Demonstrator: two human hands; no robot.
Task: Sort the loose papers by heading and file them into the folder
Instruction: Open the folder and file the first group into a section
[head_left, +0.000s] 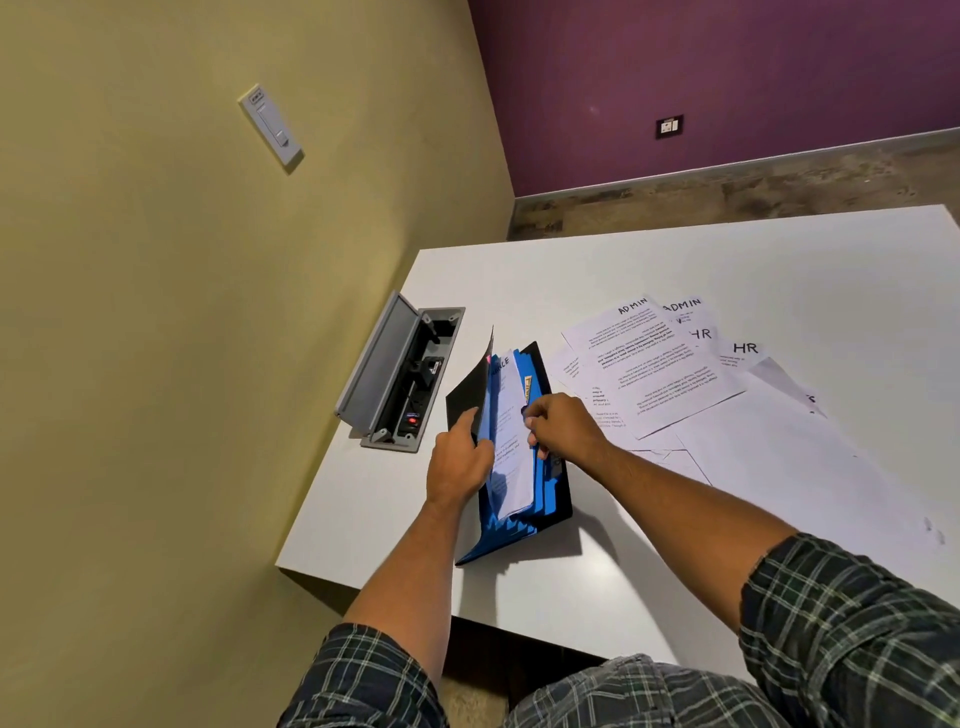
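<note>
Holding folder (550, 499) open, both hands grip papers (511, 457).

head view looks steeply down, close over the table (675, 249).

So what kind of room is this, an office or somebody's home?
Most likely an office or meeting room. The white table has a built-in power socket box with its lid raised, loose papers headed ADMIN and HR lie spread on it, and an expanding folder is being filled.
</note>
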